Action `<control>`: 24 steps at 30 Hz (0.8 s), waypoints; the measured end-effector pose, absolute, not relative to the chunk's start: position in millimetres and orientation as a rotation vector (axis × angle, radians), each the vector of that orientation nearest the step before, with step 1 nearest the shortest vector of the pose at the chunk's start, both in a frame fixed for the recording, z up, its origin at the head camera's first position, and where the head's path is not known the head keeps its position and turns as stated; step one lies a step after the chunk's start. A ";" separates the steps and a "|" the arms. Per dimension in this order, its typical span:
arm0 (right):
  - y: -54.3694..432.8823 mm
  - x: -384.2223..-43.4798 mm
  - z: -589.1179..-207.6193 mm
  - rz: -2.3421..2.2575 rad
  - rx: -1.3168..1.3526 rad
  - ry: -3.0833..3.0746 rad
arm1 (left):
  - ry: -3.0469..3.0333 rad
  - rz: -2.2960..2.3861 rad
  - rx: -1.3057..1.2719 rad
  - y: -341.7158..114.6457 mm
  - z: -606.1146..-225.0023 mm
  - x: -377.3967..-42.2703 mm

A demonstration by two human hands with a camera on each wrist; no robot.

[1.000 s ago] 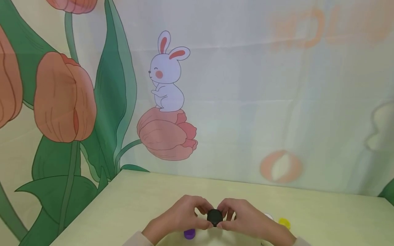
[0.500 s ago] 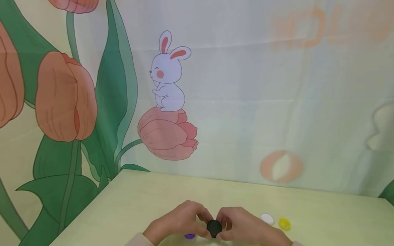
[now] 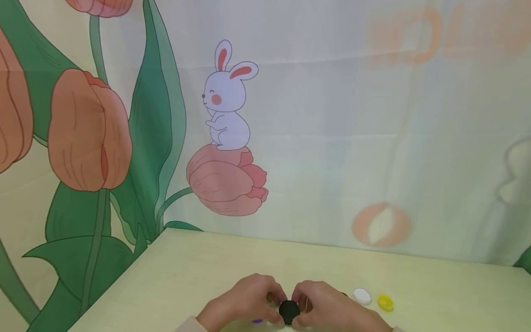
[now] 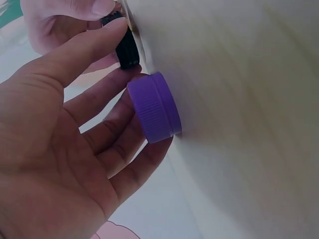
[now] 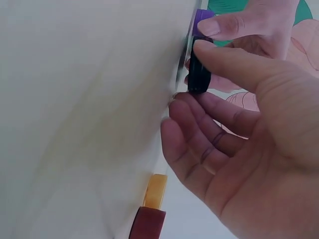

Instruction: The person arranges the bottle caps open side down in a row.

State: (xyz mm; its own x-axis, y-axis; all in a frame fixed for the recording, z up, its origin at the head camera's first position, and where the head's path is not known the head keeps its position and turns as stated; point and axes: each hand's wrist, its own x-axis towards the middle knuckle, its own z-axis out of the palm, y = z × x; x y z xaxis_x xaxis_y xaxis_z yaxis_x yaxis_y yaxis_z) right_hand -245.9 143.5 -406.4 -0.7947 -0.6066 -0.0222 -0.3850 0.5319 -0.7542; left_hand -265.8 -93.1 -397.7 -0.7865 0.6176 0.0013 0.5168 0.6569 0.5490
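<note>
Both hands pinch one round black bottle cap [image 3: 289,312] between thumbs and fingers, low in the head view. My left hand [image 3: 255,297] grips its left side, and my right hand [image 3: 327,304] its right. In the left wrist view the black cap [image 4: 128,50] appears edge-on close to the table; contact with the table is hard to judge. A ribbed purple bottle cap [image 4: 155,108] stands on the table beside the left hand's lower fingers. Mostly covered by that hand, the purple cap [image 3: 257,321] barely shows in the head view.
Right of the right hand lie a white cap [image 3: 362,296] and a yellow cap [image 3: 386,303]. A dark red cap [image 5: 147,224] sits beside an orange-yellow cap [image 5: 155,191] in the right wrist view. Behind the pale table [image 3: 215,258] hangs a printed cloth [image 3: 323,138].
Both hands have come lower and nearer the person, carrying the black cap down with them. The white cap, partly covered earlier, is now in full view.
</note>
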 end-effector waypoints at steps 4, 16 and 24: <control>142.0 -244.4 -405.9 -1.060 -0.804 2.546 | 2.734 0.734 0.953 -91.8 -397.8 -264.5; 141.9 -245.8 -408.3 -1.014 -0.824 2.571 | 2.770 0.649 0.958 -88.5 -399.2 -262.6; 142.2 -247.0 -408.7 -0.998 -0.806 2.577 | 2.759 0.647 0.949 -88.6 -398.5 -264.2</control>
